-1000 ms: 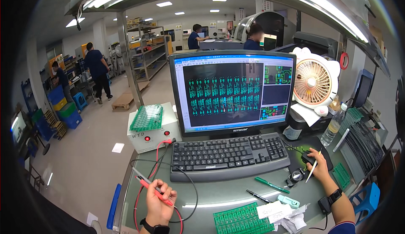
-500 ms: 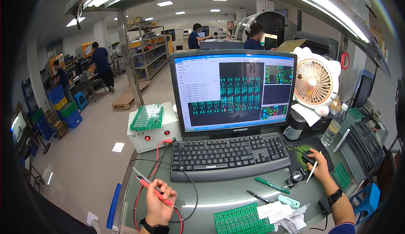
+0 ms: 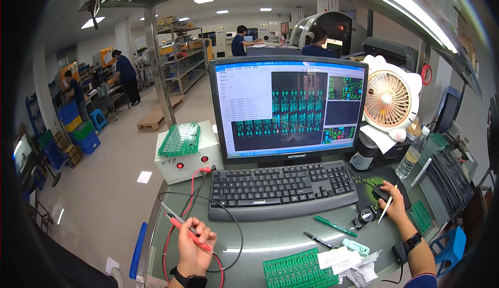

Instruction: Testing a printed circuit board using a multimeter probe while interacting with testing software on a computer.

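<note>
My left hand, with a dark band at the wrist, is closed round a pair of test probes, one red and one grey-black. Their tips point up and left, above the bench's near left part. Over on the right, my right hand rests on a black mouse on its dark mat. A slim, pale pen-like stick is held between its fingers too. The keyboard lies between the hands, below a lit monitor that shows a green circuit layout.
Left of the monitor, a white box with red sockets carries green circuit boards. More boards, paper slips, a green pen and a black pen lie near me. A bottle and a fan stand right.
Both hands keep their hold and stay nearly in place. The view has shifted slightly. In the left background, a standing person now leans further over a bench.
</note>
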A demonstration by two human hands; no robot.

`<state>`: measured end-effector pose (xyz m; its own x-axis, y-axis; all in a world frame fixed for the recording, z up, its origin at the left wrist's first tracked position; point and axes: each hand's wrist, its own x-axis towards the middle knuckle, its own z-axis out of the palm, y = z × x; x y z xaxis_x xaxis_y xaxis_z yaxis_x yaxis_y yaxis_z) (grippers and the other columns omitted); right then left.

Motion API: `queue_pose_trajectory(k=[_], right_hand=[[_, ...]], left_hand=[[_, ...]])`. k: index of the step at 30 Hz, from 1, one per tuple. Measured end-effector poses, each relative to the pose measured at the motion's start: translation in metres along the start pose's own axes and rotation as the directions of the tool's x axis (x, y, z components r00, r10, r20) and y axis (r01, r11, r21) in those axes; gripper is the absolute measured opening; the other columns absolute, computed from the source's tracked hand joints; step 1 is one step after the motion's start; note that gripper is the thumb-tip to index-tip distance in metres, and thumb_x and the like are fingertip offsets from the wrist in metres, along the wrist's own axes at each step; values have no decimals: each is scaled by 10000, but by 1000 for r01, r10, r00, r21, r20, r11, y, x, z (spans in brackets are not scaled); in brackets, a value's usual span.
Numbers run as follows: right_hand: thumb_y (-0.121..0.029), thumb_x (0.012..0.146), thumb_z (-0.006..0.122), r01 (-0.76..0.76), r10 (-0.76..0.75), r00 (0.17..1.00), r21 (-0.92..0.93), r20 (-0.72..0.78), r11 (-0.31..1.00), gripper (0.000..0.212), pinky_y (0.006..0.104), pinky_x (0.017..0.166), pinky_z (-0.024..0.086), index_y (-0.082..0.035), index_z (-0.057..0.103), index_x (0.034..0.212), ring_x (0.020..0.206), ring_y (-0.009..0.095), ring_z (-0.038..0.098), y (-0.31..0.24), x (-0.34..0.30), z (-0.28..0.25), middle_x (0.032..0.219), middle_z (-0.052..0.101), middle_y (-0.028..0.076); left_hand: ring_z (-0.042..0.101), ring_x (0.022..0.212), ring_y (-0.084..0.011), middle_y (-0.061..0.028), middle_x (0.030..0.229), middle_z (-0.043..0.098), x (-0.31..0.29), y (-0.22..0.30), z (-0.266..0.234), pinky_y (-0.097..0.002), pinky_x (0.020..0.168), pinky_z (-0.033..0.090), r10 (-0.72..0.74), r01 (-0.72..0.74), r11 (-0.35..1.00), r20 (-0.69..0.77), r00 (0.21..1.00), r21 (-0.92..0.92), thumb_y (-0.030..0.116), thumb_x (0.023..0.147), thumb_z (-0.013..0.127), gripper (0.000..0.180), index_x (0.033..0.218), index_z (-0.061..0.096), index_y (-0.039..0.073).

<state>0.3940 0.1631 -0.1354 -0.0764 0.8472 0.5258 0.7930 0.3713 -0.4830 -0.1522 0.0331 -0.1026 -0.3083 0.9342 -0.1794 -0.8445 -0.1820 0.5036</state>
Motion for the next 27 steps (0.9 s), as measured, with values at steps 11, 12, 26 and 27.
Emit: queue_pose_trajectory(k=[11,12,26,27], right_hand=[[-43,666,731,-13,13,1000,21,-11,1000,439,405,994,425,-51,610,1088,1166,348,556,-2,1,0,1307,572,174],[-43,666,731,-16,16,1000,22,-11,1000,439,405,994,425,-51,610,1088,1166,348,556,-2,-1,0,1307,572,174],[-41,664,724,9,-9,1000,-18,-14,1000,399,408,985,425,-51,616,1047,1152,363,562,3,0,1,1296,577,187],[-41,664,724,11,-11,1000,-18,-15,1000,399,408,985,425,-51,616,1047,1152,363,562,2,-1,1,1296,577,187]], left_hand=[[401,518,-73,32,656,444,-1,1,3,-287,681,449,-2,2,1000,-15,1000,3,259,976,481,188,860,524,117],[400,518,-74,31,656,444,-2,1,3,-288,682,448,1,-1,1000,-22,1000,-1,258,976,482,188,860,525,116],[409,491,-71,43,633,438,0,0,1,-281,646,466,-6,6,1000,-31,999,-11,246,976,485,190,839,529,123],[410,492,-72,43,633,437,0,0,1,-281,647,467,-8,7,1000,-25,1000,-17,247,976,486,190,840,530,122]])
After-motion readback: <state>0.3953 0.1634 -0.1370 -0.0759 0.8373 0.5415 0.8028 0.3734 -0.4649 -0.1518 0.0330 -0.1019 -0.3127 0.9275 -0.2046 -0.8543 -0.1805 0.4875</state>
